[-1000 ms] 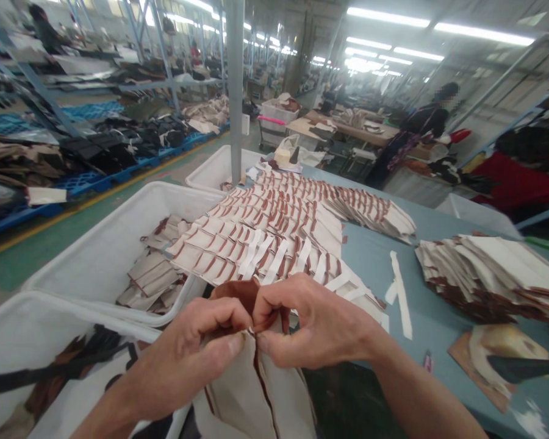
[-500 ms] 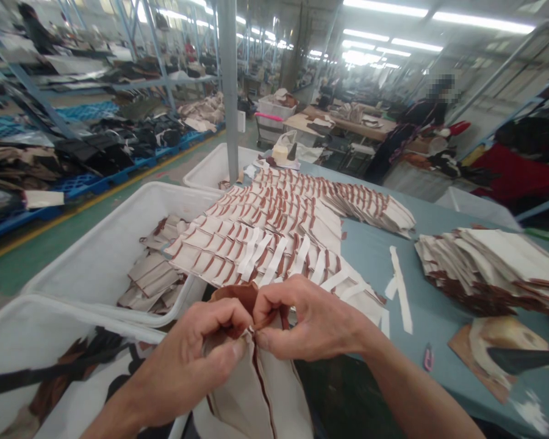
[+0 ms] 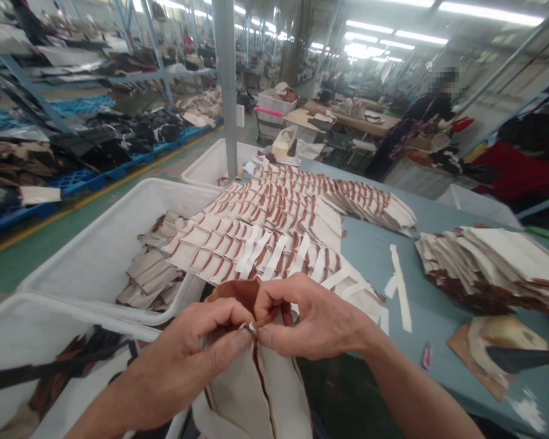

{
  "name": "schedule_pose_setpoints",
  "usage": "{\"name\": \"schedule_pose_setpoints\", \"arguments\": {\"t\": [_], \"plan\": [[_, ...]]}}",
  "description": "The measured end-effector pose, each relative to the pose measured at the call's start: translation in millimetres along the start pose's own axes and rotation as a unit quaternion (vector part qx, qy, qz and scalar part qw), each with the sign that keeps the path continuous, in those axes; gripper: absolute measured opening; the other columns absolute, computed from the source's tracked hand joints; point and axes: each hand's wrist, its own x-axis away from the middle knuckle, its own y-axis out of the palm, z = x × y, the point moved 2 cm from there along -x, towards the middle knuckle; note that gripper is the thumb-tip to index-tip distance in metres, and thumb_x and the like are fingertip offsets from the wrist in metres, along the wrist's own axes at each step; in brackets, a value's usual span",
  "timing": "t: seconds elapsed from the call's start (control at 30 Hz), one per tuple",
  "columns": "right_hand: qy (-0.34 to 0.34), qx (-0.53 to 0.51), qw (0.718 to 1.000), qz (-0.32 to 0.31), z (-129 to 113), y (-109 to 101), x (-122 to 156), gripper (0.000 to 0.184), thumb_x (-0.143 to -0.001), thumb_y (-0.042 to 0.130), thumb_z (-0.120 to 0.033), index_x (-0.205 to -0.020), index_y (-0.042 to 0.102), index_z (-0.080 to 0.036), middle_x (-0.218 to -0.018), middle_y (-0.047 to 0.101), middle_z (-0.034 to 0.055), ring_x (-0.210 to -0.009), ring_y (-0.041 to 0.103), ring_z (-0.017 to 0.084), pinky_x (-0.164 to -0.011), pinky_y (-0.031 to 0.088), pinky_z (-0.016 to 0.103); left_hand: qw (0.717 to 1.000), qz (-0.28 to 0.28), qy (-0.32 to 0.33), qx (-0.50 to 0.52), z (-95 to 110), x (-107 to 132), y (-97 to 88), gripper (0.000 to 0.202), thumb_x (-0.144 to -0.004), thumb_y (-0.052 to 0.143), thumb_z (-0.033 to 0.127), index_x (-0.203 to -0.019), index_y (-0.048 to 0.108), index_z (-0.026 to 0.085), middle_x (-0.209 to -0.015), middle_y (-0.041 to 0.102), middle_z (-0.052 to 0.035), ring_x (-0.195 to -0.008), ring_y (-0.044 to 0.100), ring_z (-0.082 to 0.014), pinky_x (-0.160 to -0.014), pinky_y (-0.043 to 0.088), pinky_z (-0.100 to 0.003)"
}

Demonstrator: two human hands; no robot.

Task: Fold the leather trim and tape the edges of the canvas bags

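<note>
Both hands pinch the top edge of a cream leather piece [image 3: 238, 384] with a brown inner side and a dark seam down its middle. My left hand [image 3: 201, 350] grips left of the seam, thumb on the cream face. Just to the right, my right hand [image 3: 308, 317] holds the same edge between thumb and curled fingers. The thumbs nearly meet at the seam's top, where a small whitish bit shows. A brown flap [image 3: 233, 292] stands up behind the fingers. The piece hangs below, with a pale strip at its lower left.
Overlapping cream pieces with brown edges [image 3: 274, 207] cover the blue-green table [image 3: 370, 244]. White strips [image 3: 398, 292], a pink-handled small tool [image 3: 427, 356], a stack of cream pieces [image 3: 494, 262] and a black-nozzled object [image 3: 521, 356] lie rightward. White bins [image 3: 96, 228] stand left; a person [image 3: 416, 122] is behind.
My left thumb has moved slightly up and right, closer to the right thumb at the seam. Both hands keep their pinch on the cream leather piece.
</note>
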Motion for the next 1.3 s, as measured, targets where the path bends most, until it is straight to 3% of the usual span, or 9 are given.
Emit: {"name": "schedule_pose_setpoints", "arguments": {"t": [0.2,0.3,0.5,0.73,0.93,1.1,1.3], "plan": [[-0.035,0.066,0.997,0.016,-3.5,-8.0,0.8,0.003,-0.078,0.068,-0.015,-0.079,0.066,-0.016,-0.067,0.057,-0.0074,-0.058,0.048,0.006,-0.057,0.037,0.017,0.997,0.051,0.021,-0.061,17.3,-6.8,0.1,0.030,-0.101,0.055,0.035,-0.079,0.072,0.025,-0.075,0.070,0.0057,-0.070,0.061,-0.0122,-0.064,0.045,-0.020],[-0.044,0.115,0.992,0.031,-7.6,-12.1,0.3,0.005,-0.081,0.069,-0.020,-0.079,0.067,-0.016,-0.069,0.060,-0.0063,-0.061,0.052,0.007,-0.060,0.037,0.018,0.991,0.075,0.031,-0.105,23.1,-7.6,3.4,0.027,-0.100,0.055,0.033,-0.081,0.073,0.026,-0.078,0.073,0.0054,-0.075,0.066,-0.0135,-0.069,0.047,-0.021],[-0.025,0.110,0.993,0.028,-12.6,-14.1,-5.6,0.007,-0.078,0.061,-0.013,-0.072,0.063,-0.017,-0.063,0.057,-0.0073,-0.057,0.049,0.007,-0.055,0.034,0.018,0.986,0.125,0.024,-0.106,13.6,-9.9,9.7,0.021,-0.094,0.056,0.027,-0.077,0.069,0.025,-0.074,0.068,0.0071,-0.070,0.061,-0.0130,-0.067,0.044,-0.023],[0.022,0.003,1.000,-0.013,8.4,-10.0,-17.0,0.011,-0.080,0.059,-0.012,-0.073,0.054,-0.019,-0.063,0.050,-0.0081,-0.059,0.043,0.008,-0.052,0.033,0.018,0.995,0.093,-0.025,0.011,7.6,-21.7,5.3,0.024,-0.086,0.057,0.033,-0.066,0.063,0.021,-0.062,0.053,0.0051,-0.059,0.045,-0.0126,-0.056,0.035,-0.024],[0.031,-0.070,0.996,-0.049,21.5,-7.3,-22.5,0.012,-0.084,0.061,-0.018,-0.077,0.051,-0.021,-0.066,0.048,-0.0077,-0.059,0.040,0.009,-0.052,0.032,0.021,0.992,0.041,-0.057,0.100,-5.8,-28.3,1.5,0.034,-0.086,0.063,0.049,-0.071,0.063,0.018,-0.066,0.053,0.0022,-0.063,0.043,-0.0139,-0.057,0.035,-0.025],[0.018,-0.096,0.994,-0.056,27.1,-5.4,-25.3,0.014,-0.086,0.061,-0.023,-0.078,0.050,-0.021,-0.068,0.048,-0.0073,-0.061,0.040,0.009,-0.055,0.033,0.021,0.992,0.036,-0.046,0.113,-9.9,-28.2,-0.9,0.033,-0.089,0.064,0.047,-0.073,0.063,0.018,-0.070,0.055,0.0018,-0.065,0.046,-0.0142,-0.059,0.037,-0.024],[0.008,-0.058,0.998,-0.038,26.7,-6.3,-27.1,0.011,-0.087,0.061,-0.021,-0.079,0.053,-0.020,-0.069,0.051,-0.0067,-0.061,0.043,0.009,-0.055,0.034,0.022,0.993,0.047,-0.050,0.097,-6.8,-28.8,-2.7,0.030,-0.088,0.063,0.045,-0.072,0.060,0.020,-0.069,0.053,0.0030,-0.065,0.047,-0.0141,-0.058,0.037,-0.023]]}}
